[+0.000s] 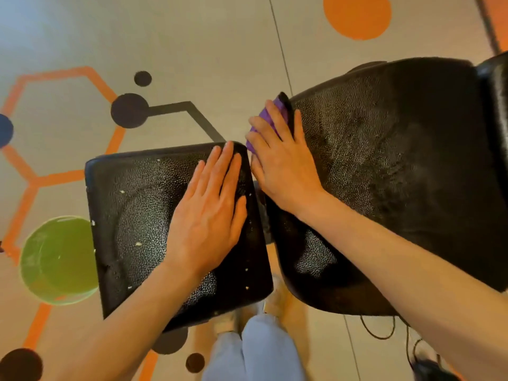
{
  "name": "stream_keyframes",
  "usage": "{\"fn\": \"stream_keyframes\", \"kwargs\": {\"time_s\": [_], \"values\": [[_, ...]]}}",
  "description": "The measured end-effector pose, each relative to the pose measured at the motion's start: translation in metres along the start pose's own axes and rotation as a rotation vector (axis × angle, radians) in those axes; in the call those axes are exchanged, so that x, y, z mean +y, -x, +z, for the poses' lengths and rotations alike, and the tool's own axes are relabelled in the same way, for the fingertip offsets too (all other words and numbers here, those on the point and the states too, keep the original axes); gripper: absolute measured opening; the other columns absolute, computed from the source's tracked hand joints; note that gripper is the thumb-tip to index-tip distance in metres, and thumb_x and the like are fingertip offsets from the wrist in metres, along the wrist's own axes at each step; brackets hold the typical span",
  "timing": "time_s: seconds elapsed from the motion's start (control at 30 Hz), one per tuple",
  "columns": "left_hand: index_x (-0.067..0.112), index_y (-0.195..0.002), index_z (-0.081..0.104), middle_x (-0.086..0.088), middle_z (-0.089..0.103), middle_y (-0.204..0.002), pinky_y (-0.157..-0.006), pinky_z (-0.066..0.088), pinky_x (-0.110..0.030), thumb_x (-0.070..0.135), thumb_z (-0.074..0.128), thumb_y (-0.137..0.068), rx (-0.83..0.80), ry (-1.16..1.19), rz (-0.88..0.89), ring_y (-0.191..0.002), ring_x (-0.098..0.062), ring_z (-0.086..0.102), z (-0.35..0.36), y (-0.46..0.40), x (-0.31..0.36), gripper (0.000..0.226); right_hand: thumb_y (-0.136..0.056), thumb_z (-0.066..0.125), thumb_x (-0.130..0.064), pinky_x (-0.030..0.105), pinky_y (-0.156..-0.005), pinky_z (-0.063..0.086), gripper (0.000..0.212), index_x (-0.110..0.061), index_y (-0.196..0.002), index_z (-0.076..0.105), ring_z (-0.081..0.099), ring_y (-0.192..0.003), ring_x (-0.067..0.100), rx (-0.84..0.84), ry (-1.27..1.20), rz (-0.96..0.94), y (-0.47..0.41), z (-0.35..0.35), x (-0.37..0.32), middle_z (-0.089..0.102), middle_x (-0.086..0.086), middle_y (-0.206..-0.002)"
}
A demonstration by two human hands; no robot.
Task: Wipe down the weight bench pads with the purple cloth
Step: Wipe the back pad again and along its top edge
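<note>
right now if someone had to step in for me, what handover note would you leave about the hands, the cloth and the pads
Left hand: open, palm flat on the smaller black textured seat pad, holding nothing.
Right hand: pressing the purple cloth against the near-left edge of the larger black textured back pad, beside the gap between the pads.
Done: cannot tell how much is already wiped; the larger pad shows dull smears.
Left: the smaller pad has pale specks scattered over it and looks unwiped. Finish the larger pad's edge and surface, then wipe the smaller one.
</note>
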State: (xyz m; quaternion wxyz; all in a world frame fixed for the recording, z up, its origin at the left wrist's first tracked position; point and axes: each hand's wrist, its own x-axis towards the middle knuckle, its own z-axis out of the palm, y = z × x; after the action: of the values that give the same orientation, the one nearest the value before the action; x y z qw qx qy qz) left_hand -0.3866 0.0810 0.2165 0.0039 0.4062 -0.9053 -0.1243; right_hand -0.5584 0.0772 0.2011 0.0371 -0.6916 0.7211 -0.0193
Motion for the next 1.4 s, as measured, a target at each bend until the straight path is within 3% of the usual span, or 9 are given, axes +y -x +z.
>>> {"fn": "stream_keyframes", "kwargs": {"time_s": [0.23, 0.33, 0.5, 0.63, 0.8, 0.93, 1.1, 1.23, 1.4], "values": [[0.005, -0.153, 0.021, -0.011, 0.013, -0.163, -0.124, 0.014, -0.040, 0.036, 0.030, -0.100, -0.002, 0.006, 0.001, -0.152, -0.024, 0.009, -0.002, 0.001, -0.002, 0.062, -0.082, 0.045, -0.026, 0.050, -0.118, 0.007, 0.054, -0.021, -0.135, 0.047, 0.010, -0.146, 0.029, -0.204, 0.070, -0.309, 0.211, 0.001, -0.018, 0.031, 0.000, -0.153], [0.005, -0.153, 0.021, -0.011, 0.013, -0.163, -0.124, 0.013, -0.040, 0.036, 0.029, -0.101, -0.003, 0.018, 0.007, -0.152, -0.024, 0.009, -0.002, 0.001, -0.001, 0.062, -0.087, 0.050, -0.024, 0.049, -0.116, 0.018, 0.045, -0.019, -0.131, 0.052, 0.018, -0.146, 0.028, -0.162, -0.044, -0.224, 0.168, 0.002, -0.013, 0.036, 0.002, -0.152], [0.004, -0.153, 0.021, -0.013, 0.015, -0.163, -0.124, 0.012, -0.040, 0.033, 0.032, -0.101, 0.007, 0.026, 0.009, -0.152, -0.025, 0.010, -0.002, 0.002, -0.001, 0.061, -0.093, 0.042, -0.023, 0.052, -0.118, 0.013, 0.048, -0.012, -0.140, 0.044, 0.014, -0.147, 0.029, -0.025, -0.040, 0.024, 0.034, 0.005, -0.011, 0.026, 0.006, -0.157], [0.004, -0.153, 0.021, -0.012, 0.015, -0.163, -0.124, 0.013, -0.041, 0.033, 0.033, -0.101, 0.006, 0.050, 0.009, -0.152, -0.025, 0.010, -0.003, 0.001, -0.001, 0.061, -0.090, 0.048, -0.023, 0.051, -0.119, 0.012, 0.057, -0.011, -0.145, 0.037, 0.012, -0.147, 0.029, -0.035, -0.069, 0.050, 0.088, 0.005, -0.016, 0.022, 0.009, -0.158], [0.006, -0.153, 0.025, -0.010, 0.014, -0.163, -0.124, 0.013, -0.041, 0.033, 0.034, -0.100, -0.007, 0.085, -0.002, -0.152, -0.023, 0.010, -0.005, 0.001, -0.001, 0.060, -0.094, 0.045, -0.026, 0.053, -0.111, 0.028, 0.049, -0.015, -0.142, 0.040, 0.020, -0.146, 0.028, -0.127, -0.089, -0.049, 0.200, -0.006, -0.020, 0.028, 0.008, -0.155], [0.009, -0.153, 0.025, -0.008, 0.015, -0.163, -0.124, 0.008, -0.038, 0.032, 0.037, -0.098, -0.025, 0.137, -0.021, -0.152, -0.021, 0.008, -0.006, -0.001, 0.000, 0.061, -0.096, 0.038, -0.026, 0.052, -0.114, 0.023, 0.047, -0.015, -0.141, 0.042, 0.020, -0.145, 0.029, -0.099, -0.105, -0.076, 0.126, 0.004, -0.011, 0.031, 0.008, -0.155], [0.011, -0.153, 0.025, -0.006, 0.013, -0.164, -0.124, 0.003, -0.037, 0.031, 0.041, -0.097, -0.026, 0.182, -0.053, -0.152, -0.020, 0.006, -0.011, -0.007, 0.003, 0.062, -0.094, 0.045, -0.014, 0.053, -0.117, 0.018, 0.045, -0.009, -0.139, 0.045, 0.019, -0.146, 0.031, 0.016, -0.182, -0.032, 0.020, 0.005, 0.008, 0.032, 0.010, -0.154], [0.011, -0.151, 0.030, -0.006, 0.017, -0.163, -0.124, 0.009, -0.040, 0.031, 0.041, -0.096, 0.005, 0.203, -0.088, -0.152, -0.023, 0.008, -0.014, -0.027, 0.011, 0.059, -0.090, 0.052, -0.003, 0.055, -0.115, 0.018, 0.038, -0.003, -0.128, 0.054, 0.028, -0.141, 0.036, 0.087, -0.284, 0.009, -0.017, -0.007, 0.034, 0.044, 0.016, -0.145], [0.013, -0.153, 0.027, -0.005, 0.015, -0.163, -0.124, 0.009, -0.038, 0.032, 0.041, -0.096, -0.009, 0.252, -0.133, -0.152, -0.022, 0.006, -0.016, -0.063, 0.035, 0.061, -0.093, 0.049, -0.002, 0.053, -0.118, 0.012, 0.043, -0.005, -0.136, 0.047, 0.020, -0.145, 0.032, 0.053, -0.390, 0.017, -0.022, -0.030, 0.070, 0.037, 0.014, -0.150]]}}
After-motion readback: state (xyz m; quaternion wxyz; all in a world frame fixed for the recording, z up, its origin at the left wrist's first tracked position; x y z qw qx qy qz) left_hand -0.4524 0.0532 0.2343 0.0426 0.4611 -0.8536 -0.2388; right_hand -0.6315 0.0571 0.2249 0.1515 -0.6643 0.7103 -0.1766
